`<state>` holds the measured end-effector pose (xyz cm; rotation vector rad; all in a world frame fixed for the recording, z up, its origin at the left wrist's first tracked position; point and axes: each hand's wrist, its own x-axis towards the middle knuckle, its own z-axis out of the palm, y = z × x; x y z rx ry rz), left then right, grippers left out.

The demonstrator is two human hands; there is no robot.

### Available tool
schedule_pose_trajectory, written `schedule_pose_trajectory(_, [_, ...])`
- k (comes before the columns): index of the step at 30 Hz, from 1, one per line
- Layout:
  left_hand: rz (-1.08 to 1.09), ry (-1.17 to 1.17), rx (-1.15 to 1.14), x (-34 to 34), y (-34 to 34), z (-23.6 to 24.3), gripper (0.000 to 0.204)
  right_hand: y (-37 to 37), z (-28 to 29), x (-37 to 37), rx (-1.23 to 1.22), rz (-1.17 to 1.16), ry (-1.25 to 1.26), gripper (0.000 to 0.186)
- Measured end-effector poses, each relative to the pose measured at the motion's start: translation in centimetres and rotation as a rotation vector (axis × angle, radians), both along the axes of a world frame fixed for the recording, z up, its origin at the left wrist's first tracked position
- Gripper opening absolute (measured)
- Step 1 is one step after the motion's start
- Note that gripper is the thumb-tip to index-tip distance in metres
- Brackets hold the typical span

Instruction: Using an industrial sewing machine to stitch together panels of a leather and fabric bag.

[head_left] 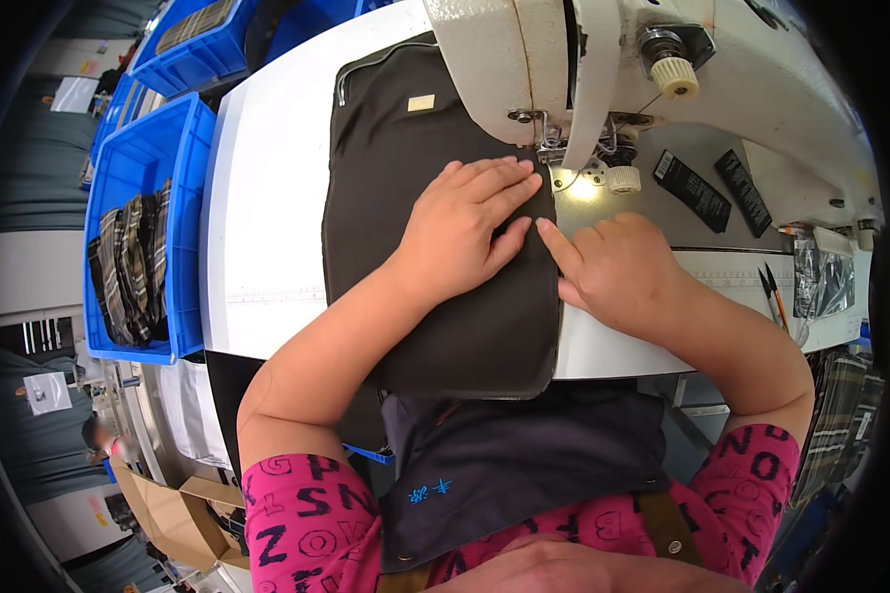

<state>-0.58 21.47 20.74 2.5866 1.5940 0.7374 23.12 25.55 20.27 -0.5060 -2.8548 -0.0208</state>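
Note:
A dark fabric piece (445, 336) with a small pale label and rounded corners lies under the sewing machine (494, 49). My left hand (465, 222) rests flat on it, fingers stretched toward the needle area. My right hand (608, 267) is at the fabric's right edge, index finger extended onto it and the other fingers curled; what is inside them is hidden. A lit metal needle plate (578, 185) shows just beyond my fingertips.
Blue crates (138, 158) with striped cloth stand at left. Two black tags (692, 193), pens (771, 292) and a clear bag (826, 287) lie at right on the worktable (262, 168). A cardboard box (158, 509) sits lower left; a distant person (104, 435) is behind it.

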Motion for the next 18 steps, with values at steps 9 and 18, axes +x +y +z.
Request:
schedule_pose_trajectory(9, [-0.068,-0.004,0.008,-1.0,1.2,-0.3,0.044,0.4,0.4,-0.1,0.011,0.019,0.02,0.053])
schedule_pose_trajectory(18, [0.003,0.072,-0.303,0.8,-6.7,1.0,0.058,-0.7,2.5,1.7,-0.078,0.147,-0.018,0.042])
